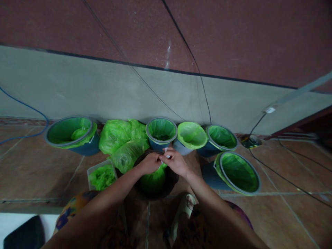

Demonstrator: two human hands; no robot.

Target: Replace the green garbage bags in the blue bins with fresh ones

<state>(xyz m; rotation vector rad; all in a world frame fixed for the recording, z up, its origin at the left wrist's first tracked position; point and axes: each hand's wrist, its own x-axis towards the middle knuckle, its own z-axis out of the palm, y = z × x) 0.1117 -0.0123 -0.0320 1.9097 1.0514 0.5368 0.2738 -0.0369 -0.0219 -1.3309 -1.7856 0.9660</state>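
While both arms reached forward and down, we observed the left hand (150, 162) and the right hand (177, 162) side by side above a dark, round, open-topped bin (156, 196). Both hands had their fingertips pinched on a small white piece (166, 157); we could not make out its material. Just below, a bright green, thin plastic bag (153, 182) lay inside the dark bin, its upper part rising close to the fingers. To the left we recorded a pale rectangular plastic tub (91, 185) containing crumpled green plastic (102, 177), and, behind it, bulging translucent green bags (116, 136). Along the grey-and-maroon wall (103, 86) we noted three round blue bins (89, 147) and one pale bin (183, 147), all green-lined; another green-lined blue bin (214, 177) stood nearer us, at right, on the brown tiled floor (285, 211).
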